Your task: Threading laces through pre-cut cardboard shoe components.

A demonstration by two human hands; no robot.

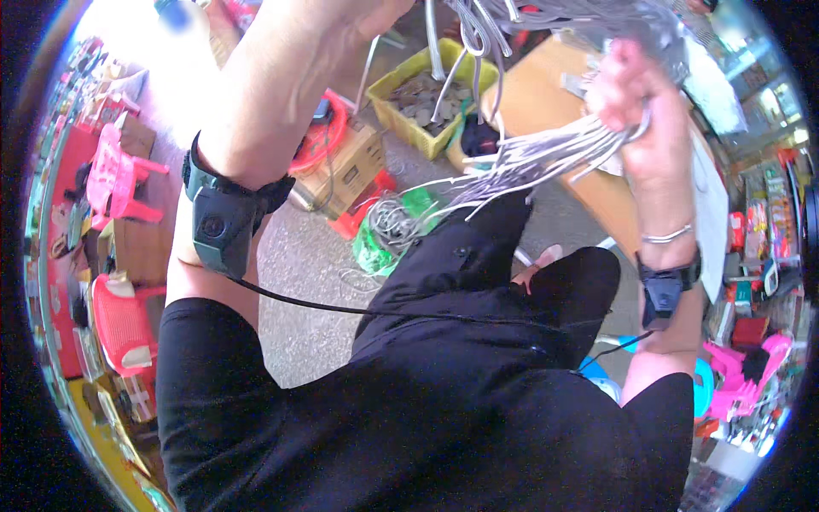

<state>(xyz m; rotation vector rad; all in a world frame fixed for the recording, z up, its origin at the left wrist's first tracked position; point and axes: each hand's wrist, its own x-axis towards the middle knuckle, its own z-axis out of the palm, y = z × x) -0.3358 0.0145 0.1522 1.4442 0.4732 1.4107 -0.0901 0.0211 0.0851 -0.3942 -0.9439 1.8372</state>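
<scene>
A thick bundle of grey-white cords [559, 149] runs through my right hand [631, 94], which is closed around it and a little smeared by motion. The loose ends fan out to the left of that hand, over my lap. More of the cords hang in loops [479, 34] at the top edge. My left hand [384, 12] is raised beside these loops; its fingers lie beyond the picture's edge, so their grip is hidden. Below, another coil of similar cords [397, 218] rests on a green plastic bag [375, 252] on the floor.
A yellow plastic basket [401, 81] holds many small flat pieces. A wooden table [542, 77] stands at right. A cardboard box [345, 175] and pink chairs [115, 179] are at left. A black cable [341, 305] links the bands on my arms.
</scene>
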